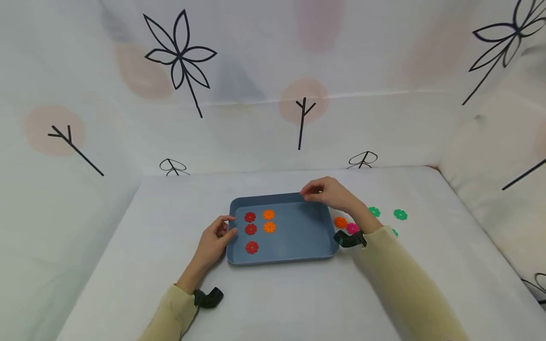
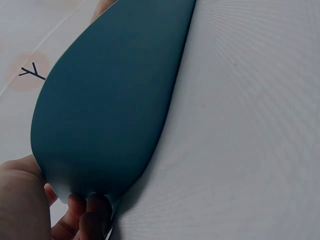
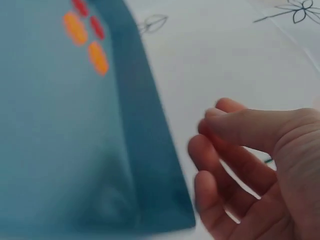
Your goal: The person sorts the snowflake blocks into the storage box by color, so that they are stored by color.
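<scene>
Head view: rounded blue tray [image 1: 304, 232] on a white desk [image 1: 273, 303]

Flat desk surface spreads before the smooth, shallow tray's low near wall. Thumb and curled fingers of the left hand [image 1: 214, 240] pinch its left rim. Inside, toward the left, lie three notched red discs [image 1: 250, 229] and two orange discs [image 1: 269, 227], smooth tray floor to their right. Right of the tray, more notched discs [image 1: 400, 214] lie scattered. By the far rim, the right hand [image 1: 330, 193] has loosely bent fingers; contact I cannot tell.
</scene>
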